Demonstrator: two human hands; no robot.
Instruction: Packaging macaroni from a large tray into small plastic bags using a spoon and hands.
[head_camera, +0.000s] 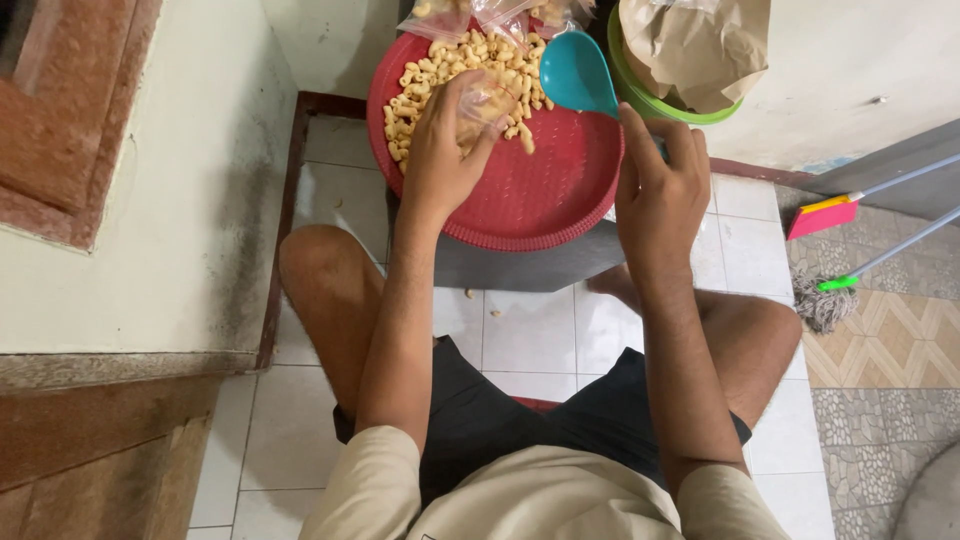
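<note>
A round red tray (545, 200) sits on a dark stand in front of me, with a heap of pale macaroni-shaped snacks (450, 70) on its far left part. My left hand (445, 150) rests over the heap and grips a small clear plastic bag (485, 100) partly filled with snacks. My right hand (660, 190) holds the handle of a teal plastic scoop (578, 72), whose bowl hovers over the tray's far right rim.
Filled clear bags (480, 15) lie at the tray's far edge. A green tub (640, 95) with a brown paper bag (695, 45) stands at the right rear. A mop and a broom (830, 215) lie on the tiles at right. A wall is at left.
</note>
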